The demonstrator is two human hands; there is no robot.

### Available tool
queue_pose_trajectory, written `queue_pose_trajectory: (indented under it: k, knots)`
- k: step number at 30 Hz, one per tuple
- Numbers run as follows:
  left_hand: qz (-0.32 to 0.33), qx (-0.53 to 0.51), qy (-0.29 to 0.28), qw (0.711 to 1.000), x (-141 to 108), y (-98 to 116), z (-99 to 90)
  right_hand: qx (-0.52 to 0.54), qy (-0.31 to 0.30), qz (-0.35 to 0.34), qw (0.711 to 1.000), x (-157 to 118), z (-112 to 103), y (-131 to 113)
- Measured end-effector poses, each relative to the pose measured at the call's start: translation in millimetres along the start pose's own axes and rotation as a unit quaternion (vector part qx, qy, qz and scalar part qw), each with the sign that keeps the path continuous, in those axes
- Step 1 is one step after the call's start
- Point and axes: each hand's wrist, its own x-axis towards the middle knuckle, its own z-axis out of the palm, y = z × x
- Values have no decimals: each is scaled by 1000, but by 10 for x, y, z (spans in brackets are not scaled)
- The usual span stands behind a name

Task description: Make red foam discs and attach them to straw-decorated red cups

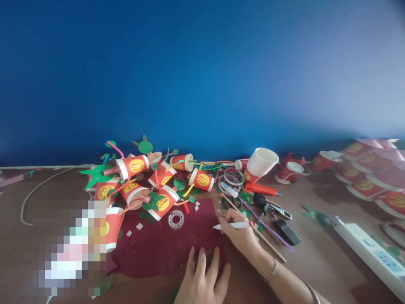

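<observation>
Dark red paper (158, 257) lies on the table (332, 270), left hand (201, 285) spread at its near edge, right hand (242, 240) apart, gripping a marker (238, 225); marking seems underway, calling for steady paper.

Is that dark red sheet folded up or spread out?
Spread out: the dark red sheet lies flat on the table, with a white ring and the left hand's fingertips on it.

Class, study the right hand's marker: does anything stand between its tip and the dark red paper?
Nothing visible does. The right hand points the marker at a bare patch of the dark red paper. The left hand lies nearer the wearer, and the white ring sits left of the tip.
</observation>
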Motion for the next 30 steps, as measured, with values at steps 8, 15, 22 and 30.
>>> queue_pose_trajectory:
  k: [8, 15, 22, 30]
  knots:
    - [72, 11, 17, 997, 4, -150, -5, -50, 47, -8, 998, 25, 30, 71]
    - [76, 14, 22, 997, 19, -165, -17, -17, 28, 17, 999, 22, 39, 98]
    - [83, 21, 21, 996, 8, -168, -15, 20, 6, 28, 999, 18, 41, 80]
    - [73, -4, 1, 997, 9, -155, -27, 24, -28, 22, 999, -3, 37, 91]
